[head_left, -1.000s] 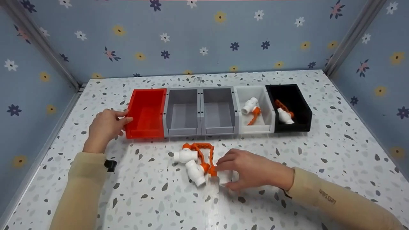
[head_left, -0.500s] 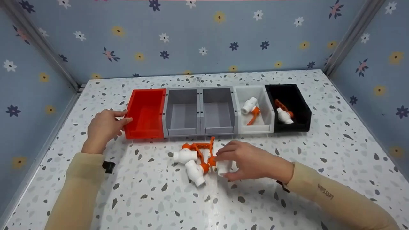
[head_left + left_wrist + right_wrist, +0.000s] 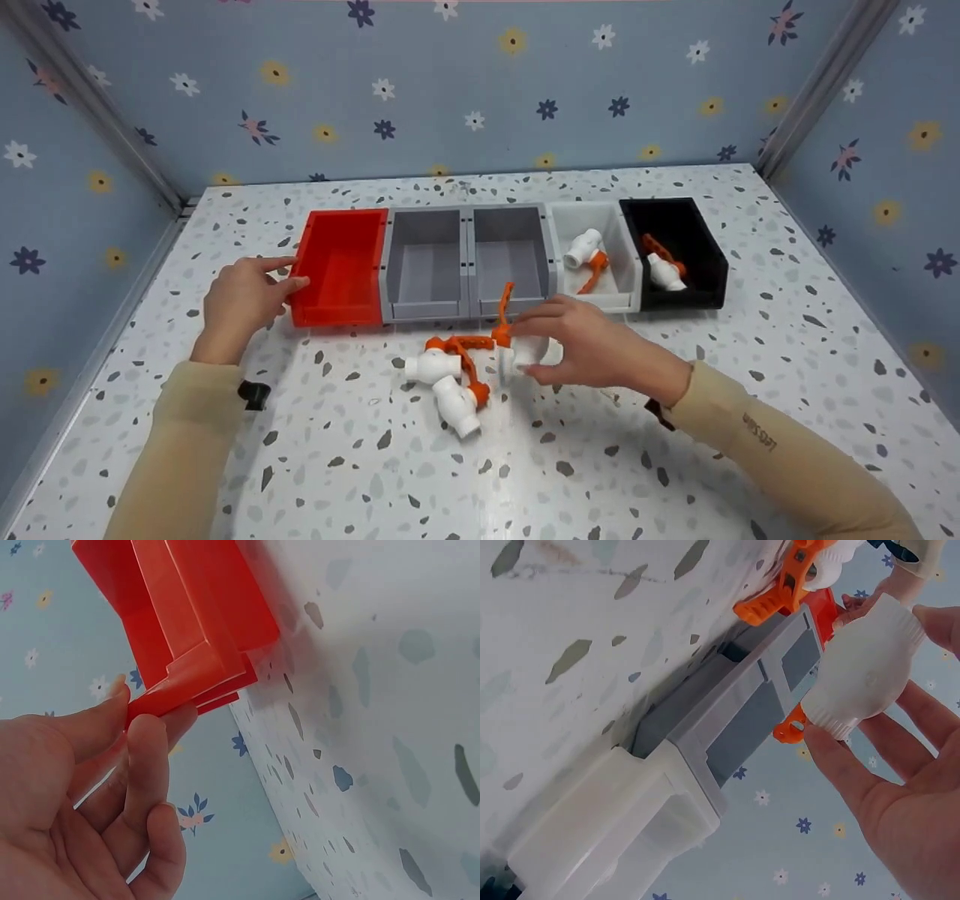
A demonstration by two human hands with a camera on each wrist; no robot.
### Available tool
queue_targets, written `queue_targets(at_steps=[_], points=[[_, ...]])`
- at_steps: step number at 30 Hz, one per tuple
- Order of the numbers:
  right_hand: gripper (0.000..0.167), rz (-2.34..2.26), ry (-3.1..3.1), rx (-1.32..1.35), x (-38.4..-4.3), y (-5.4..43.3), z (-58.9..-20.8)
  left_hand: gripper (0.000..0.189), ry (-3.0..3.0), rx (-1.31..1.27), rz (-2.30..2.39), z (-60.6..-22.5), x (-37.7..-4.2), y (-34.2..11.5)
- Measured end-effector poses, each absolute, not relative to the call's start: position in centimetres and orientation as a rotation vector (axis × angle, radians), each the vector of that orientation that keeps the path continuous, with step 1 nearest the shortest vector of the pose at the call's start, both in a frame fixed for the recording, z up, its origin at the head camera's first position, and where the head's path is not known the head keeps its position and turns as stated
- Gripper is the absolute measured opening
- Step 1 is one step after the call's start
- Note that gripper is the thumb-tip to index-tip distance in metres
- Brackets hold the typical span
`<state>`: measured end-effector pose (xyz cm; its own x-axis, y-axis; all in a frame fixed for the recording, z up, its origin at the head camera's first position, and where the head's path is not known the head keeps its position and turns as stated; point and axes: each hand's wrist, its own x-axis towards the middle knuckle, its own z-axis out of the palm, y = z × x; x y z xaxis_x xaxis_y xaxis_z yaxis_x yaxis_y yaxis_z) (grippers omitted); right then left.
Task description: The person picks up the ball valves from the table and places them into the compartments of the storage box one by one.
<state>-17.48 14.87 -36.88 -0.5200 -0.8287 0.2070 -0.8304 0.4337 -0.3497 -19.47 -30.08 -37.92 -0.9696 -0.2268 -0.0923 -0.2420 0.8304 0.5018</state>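
My right hand [image 3: 581, 341] pinches a white plastic ball valve [image 3: 866, 667] by its two ends, thumb on one and fingertips on the other. Its orange lever points up toward the bins in the head view. Just left of it, two more ball valves [image 3: 433, 367] with orange handles lie together on the speckled table. At the far left my left hand [image 3: 244, 304] grips the side wall of the red bin [image 3: 199, 652] between thumb and fingers.
Right of the red bin, two grey bins [image 3: 427, 308], a white bin [image 3: 600, 301] and a black bin [image 3: 709, 281] stand side by side. The white and black bins each hold a ball valve. Flower-patterned panels [image 3: 450, 82] enclose the table [image 3: 337, 480] at the back and sides.
My right hand has lifted its valve away from the other two and moved it toward the bins, its lever swinging to point up. My left hand stays on the red bin.
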Motion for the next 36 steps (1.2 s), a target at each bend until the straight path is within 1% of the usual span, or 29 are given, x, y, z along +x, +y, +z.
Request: queue_targets(at_steps=[20,28,36], points=[[0.037,0.673,-2.796,1.259,-21.2,13.9,-36.3,0.059,2.937,-0.374,0.820,-37.8,-19.7,-29.8],[0.037,0.722,-2.896,1.083,-22.6,12.5,-35.9,0.060,2.928,-0.378,0.834,-37.7,-19.7,-29.9],[0.037,0.729,-3.022,0.972,-24.3,10.7,-35.3,0.061,2.931,-0.372,0.839,-37.6,-19.6,-29.9]])
